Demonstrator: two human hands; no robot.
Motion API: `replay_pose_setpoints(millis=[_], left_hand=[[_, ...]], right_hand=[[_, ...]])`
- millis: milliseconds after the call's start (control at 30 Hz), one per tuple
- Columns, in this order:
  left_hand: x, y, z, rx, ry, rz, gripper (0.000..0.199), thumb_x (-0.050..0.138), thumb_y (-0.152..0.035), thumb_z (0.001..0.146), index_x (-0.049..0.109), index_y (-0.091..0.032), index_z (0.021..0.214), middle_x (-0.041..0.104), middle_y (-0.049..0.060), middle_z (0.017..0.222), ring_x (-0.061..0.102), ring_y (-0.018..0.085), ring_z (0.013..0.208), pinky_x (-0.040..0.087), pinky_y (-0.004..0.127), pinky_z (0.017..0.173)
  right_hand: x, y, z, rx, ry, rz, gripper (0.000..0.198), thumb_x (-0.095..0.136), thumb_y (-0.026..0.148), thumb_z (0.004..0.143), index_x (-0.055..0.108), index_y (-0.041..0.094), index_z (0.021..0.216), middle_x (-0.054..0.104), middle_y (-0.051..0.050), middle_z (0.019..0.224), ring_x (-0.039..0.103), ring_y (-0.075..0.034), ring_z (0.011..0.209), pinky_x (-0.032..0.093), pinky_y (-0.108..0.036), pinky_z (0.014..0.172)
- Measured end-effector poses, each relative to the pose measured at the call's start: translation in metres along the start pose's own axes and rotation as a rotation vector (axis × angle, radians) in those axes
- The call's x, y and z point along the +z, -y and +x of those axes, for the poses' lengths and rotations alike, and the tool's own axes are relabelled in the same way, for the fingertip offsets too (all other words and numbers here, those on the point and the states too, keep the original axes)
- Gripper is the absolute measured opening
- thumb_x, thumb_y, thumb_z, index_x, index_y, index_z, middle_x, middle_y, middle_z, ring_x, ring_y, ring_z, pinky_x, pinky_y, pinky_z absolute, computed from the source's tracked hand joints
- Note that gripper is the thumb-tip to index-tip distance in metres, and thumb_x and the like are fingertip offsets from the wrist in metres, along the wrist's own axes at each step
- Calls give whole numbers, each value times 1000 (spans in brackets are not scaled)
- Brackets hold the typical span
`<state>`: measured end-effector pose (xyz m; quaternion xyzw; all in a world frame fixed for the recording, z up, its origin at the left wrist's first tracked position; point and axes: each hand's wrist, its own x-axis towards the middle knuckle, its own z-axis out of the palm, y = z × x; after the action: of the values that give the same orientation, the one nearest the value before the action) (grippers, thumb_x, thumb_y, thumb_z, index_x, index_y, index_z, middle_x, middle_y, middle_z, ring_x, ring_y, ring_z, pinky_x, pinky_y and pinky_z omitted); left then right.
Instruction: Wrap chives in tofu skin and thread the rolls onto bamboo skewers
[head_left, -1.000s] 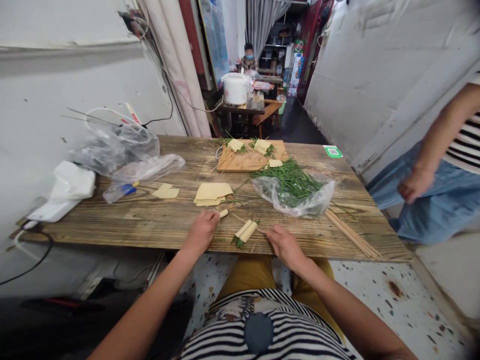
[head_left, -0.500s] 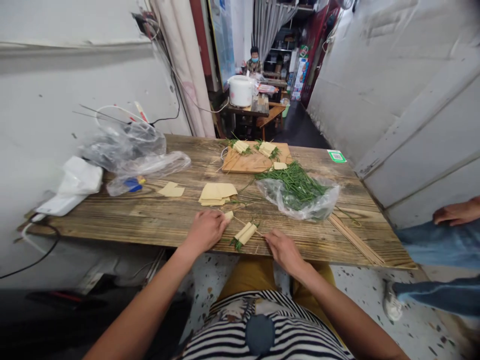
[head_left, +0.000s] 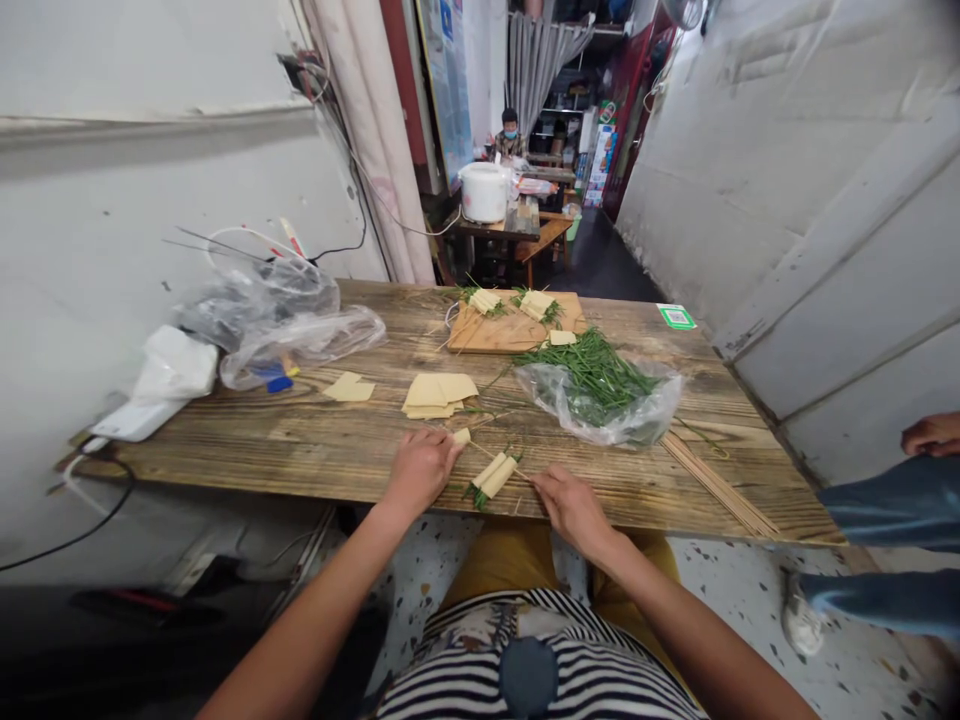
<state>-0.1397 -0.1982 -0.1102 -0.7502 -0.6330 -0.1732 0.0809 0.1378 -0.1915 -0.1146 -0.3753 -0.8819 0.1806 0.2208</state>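
Observation:
My right hand (head_left: pixel 570 503) pinches the near end of a thin wooden skewer (head_left: pixel 525 477) just over the table's front edge. Two pale yellow tofu-skin rolls (head_left: pixel 496 476) with green chives poking out sit side by side on that skewer. My left hand (head_left: pixel 424 465) is closed round another tofu-skin roll (head_left: pixel 461 436), whose end shows past the fingers at the skewer's far end. Whether the tip has gone into this roll I cannot tell. Just beyond my left hand lies a stack of cut tofu-skin sheets (head_left: pixel 439 392).
Chives (head_left: pixel 600 375) spill from a plastic bag (head_left: pixel 547 395) near a cutting board (head_left: pixel 480 335) bearing finished bundles. Loose skewers (head_left: pixel 716 485) lie at right, tofu-skin pieces (head_left: pixel 349 387) and crumpled plastic (head_left: pixel 330 335) at left. A person's legs (head_left: pixel 877 510) are beside the table; another person sits far back.
The view has shifted slightly. Both hands keep their hold, and the rolls and skewer stay in nearly the same arrangement.

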Motion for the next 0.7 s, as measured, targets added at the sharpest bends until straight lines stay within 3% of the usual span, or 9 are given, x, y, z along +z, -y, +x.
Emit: replay_pose_setpoints(millis=[167, 467, 700], left_hand=[[6, 0, 4, -38, 3, -5, 39, 40, -27, 97, 69, -16, 74, 71, 11, 80, 62, 24, 79, 43, 37, 73], [16, 11, -1, -14, -54, -121, 35, 41, -30, 97, 71, -19, 83, 73, 8, 85, 62, 21, 79, 47, 33, 76], [18, 12, -3, 40, -70, -70, 33, 40, -28, 98, 70, -18, 88, 70, 8, 83, 59, 21, 79, 45, 33, 72]], right_hand=[[0, -1, -1, 7, 2, 1, 29, 37, 19, 98, 66, 18, 96, 57, -4, 80, 53, -14, 69, 40, -24, 62], [-3, 0, -1, 10, 35, 35, 28, 37, 16, 98, 64, 18, 92, 57, -4, 81, 54, -14, 72, 40, -23, 64], [0, -1, 0, 19, 59, -38, 26, 39, 15, 97, 64, 19, 90, 55, -3, 80, 52, -13, 68, 37, -23, 61]])
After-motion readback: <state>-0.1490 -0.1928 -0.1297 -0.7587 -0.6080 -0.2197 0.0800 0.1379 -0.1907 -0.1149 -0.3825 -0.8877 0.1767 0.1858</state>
